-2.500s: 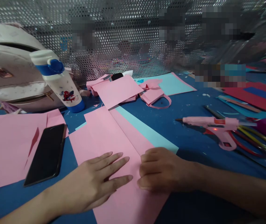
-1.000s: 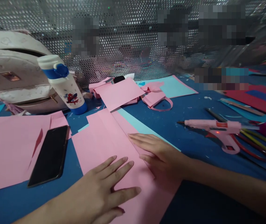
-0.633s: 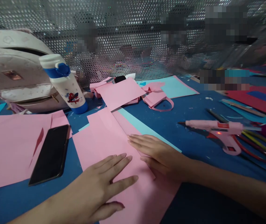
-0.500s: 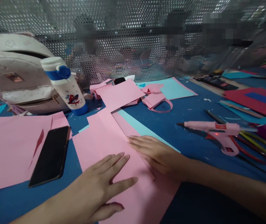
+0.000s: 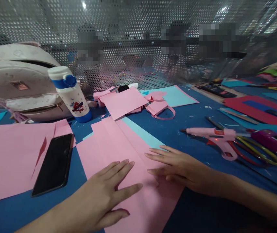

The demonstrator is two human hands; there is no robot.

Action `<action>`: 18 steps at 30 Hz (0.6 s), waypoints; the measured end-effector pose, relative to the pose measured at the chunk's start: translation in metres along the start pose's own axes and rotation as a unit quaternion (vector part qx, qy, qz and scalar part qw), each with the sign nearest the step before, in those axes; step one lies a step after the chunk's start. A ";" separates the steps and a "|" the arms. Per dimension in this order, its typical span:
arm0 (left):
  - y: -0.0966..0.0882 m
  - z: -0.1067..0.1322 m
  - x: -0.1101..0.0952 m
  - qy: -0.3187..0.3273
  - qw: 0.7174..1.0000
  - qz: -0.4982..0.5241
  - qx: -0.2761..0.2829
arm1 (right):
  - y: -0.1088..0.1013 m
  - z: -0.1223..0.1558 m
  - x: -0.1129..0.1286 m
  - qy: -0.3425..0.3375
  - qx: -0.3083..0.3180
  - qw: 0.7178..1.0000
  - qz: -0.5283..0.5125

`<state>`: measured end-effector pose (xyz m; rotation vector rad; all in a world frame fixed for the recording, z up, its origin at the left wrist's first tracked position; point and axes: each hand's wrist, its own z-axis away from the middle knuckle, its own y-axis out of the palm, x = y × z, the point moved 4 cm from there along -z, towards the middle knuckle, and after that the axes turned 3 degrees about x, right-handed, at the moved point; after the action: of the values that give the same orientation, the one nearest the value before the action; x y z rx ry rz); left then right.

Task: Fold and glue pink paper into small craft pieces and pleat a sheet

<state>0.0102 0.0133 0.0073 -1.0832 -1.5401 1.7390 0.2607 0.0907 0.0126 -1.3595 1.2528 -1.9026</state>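
Note:
Pink paper sheets [image 5: 111, 145] lie overlapped in front of me, with a light blue sheet [image 5: 140, 131] showing along their right side. My left hand [image 5: 106, 192] rests on the pink paper, palm down with its fingers spread. On the right part of the paper lies my right hand [image 5: 179, 166], fingers stretched and apart, next to a raised strip-like edge in the pink paper. Neither hand grips anything. Beyond the sheets sit a loose pink sheet [image 5: 125, 103] and a small folded pink paper bag [image 5: 156, 106] with a looped handle.
A black phone [image 5: 53, 165] lies on another pink sheet [image 5: 12, 152] at left. Behind stand a white bottle [image 5: 74, 100] and a backpack [image 5: 28, 84]. At right are a pink glue gun [image 5: 216, 134], scissors [image 5: 257, 152] and a purple power strip [image 5: 271, 142]. Perforated metal [image 5: 133, 61] closes the back.
My right hand has shifted right, away from the middle of the paper, and its fingers have spread. My left hand stays in place. The view has turned slightly.

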 end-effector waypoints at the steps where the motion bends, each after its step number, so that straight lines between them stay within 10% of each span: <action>1: 0.000 0.000 0.000 -0.001 1.000 0.002 -0.001 | 0.001 0.005 0.003 -0.005 -0.001 1.000 0.007; 18: 0.002 0.002 0.002 -0.004 1.000 0.024 0.008 | -0.004 -0.006 0.012 0.045 0.003 0.995 -0.087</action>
<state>0.0079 0.0136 0.0049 -1.1149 -1.5128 1.7872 0.2508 0.0856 0.0217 -1.4364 1.2021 -2.1053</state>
